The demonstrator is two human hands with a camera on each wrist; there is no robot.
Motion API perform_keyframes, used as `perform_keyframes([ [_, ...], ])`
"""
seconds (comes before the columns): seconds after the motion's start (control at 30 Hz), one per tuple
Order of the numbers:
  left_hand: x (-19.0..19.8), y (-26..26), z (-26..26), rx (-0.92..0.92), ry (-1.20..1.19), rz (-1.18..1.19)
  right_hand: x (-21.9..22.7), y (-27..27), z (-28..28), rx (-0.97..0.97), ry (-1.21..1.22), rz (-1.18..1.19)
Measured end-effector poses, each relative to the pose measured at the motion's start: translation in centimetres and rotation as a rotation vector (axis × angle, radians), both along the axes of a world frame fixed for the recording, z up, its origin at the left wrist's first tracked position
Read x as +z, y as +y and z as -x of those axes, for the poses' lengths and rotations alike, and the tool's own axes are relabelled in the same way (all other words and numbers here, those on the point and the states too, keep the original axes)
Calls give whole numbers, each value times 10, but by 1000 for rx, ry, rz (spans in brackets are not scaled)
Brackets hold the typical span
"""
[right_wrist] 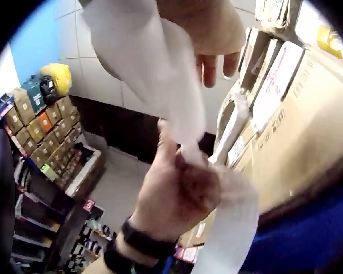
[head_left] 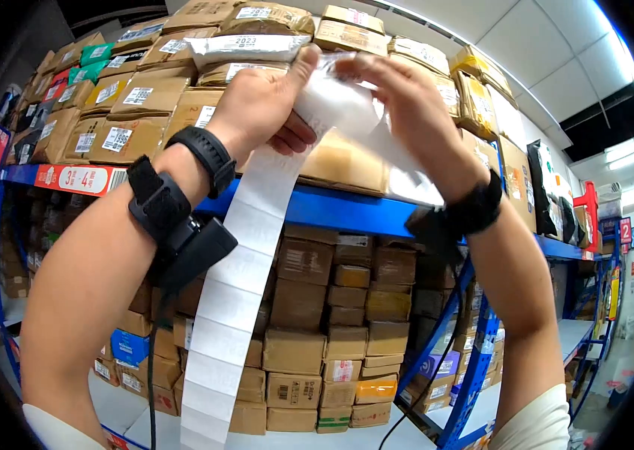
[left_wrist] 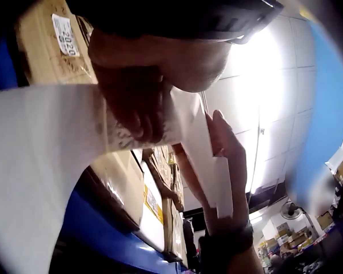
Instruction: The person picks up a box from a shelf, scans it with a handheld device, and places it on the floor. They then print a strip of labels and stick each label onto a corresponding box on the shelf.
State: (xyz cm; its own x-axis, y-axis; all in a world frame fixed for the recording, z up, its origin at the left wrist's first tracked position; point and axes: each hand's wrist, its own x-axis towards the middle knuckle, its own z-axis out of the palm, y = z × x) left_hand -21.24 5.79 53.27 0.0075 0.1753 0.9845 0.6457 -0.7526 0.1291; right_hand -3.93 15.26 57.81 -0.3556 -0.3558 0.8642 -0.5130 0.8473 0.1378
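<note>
A long white strip of labels [head_left: 238,262] hangs down in front of the shelves from my left hand [head_left: 264,105]. My left thumb and curled fingers pinch it near its upper part, and some dark print [left_wrist: 126,137] shows beside the fingers. Beyond that grip, a short upper length [right_wrist: 171,85] bends over toward my right hand [head_left: 414,105]. The right hand is blurred, its fingers close around this upper length. In the left wrist view, the strip's free end [left_wrist: 220,185] overlaps the right palm; I cannot tell whether the right fingers pinch it.
Stacked parcels with printed labels [head_left: 118,139] fill the upper shelf behind the hands. A blue shelf beam [head_left: 339,214] runs just below them. More boxes [head_left: 306,349] are piled underneath. Dark cables [head_left: 153,375] hang from both wrist cameras. An aisle lies at the right.
</note>
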Motion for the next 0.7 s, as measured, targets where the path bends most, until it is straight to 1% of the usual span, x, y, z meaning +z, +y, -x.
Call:
perform_keyframes([
  [0.03, 5, -4, 8, -3, -44, 159, 22, 0, 1, -76, 120, -7],
  [0.07, 9, -6, 17, -53, -85, 246, 50, 1, 2, -150, 241, -15],
  [0.13, 9, -8, 27, -47, -194, 221, 118, 9, 4, -229, 507, -17],
  [0.17, 14, -12, 40, -18, -73, 248, 145, 11, 4, -238, 487, 21],
  [0.2, 10, -18, 42, -97, -55, 220, 169, 11, 5, -245, 466, 54],
  [0.27, 12, -21, 52, -228, -59, 170, 211, 19, 15, -303, 464, 78],
  [0.3, 14, -23, 53, -256, -99, 150, 228, 22, 19, -422, 477, 65],
  [0.33, 13, -26, 49, -289, -168, 144, 224, 17, 29, -531, 566, 37],
  [0.4, 23, -33, 58, -291, -85, 258, 265, 38, 32, -545, 465, 16],
  [0.43, 25, -35, 60, -290, -90, 255, 260, 34, 37, -542, 460, 14],
  [0.5, 27, -34, 58, -325, -125, 335, 234, 22, 36, -1201, 778, -199],
  [0.53, 27, -32, 59, -332, -120, 341, 231, 23, 32, -1210, 779, -196],
  [0.6, 25, -28, 59, -261, -67, 329, 223, 25, 18, -1483, 930, -248],
  [0.63, 23, -27, 54, -230, -96, 287, 221, 21, 12, -1571, 889, -192],
  [0.67, 25, -22, 54, -236, -87, 295, 211, 15, 9, -1390, 778, -114],
  [0.7, 28, -17, 54, -231, -62, 198, 200, 10, 9, -1206, 674, -41],
])
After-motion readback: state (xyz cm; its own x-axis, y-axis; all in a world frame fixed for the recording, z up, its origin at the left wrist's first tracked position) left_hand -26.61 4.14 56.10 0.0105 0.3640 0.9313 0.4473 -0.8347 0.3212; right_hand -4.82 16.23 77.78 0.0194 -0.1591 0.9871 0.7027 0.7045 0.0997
